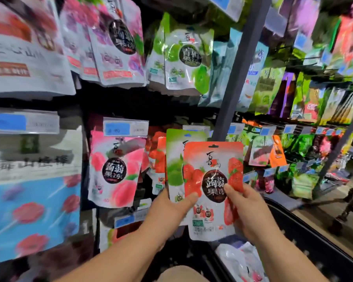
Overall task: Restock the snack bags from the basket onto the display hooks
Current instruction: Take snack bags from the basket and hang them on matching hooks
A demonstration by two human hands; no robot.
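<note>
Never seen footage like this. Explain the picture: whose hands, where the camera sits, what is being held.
There is no machine here: the two grips are a person's bare hands. The single picture comes from a wide-angle camera on that person's head, looking forward and down. The left grip pinches a green bag, its thumb reaching onto the red strawberry bag in front; the right grip pinches that red bag's other side. Ahead hang rows of snack bags, such as a pink peach bag, under price tags. The dark basket at lower right holds more packets.
</note>
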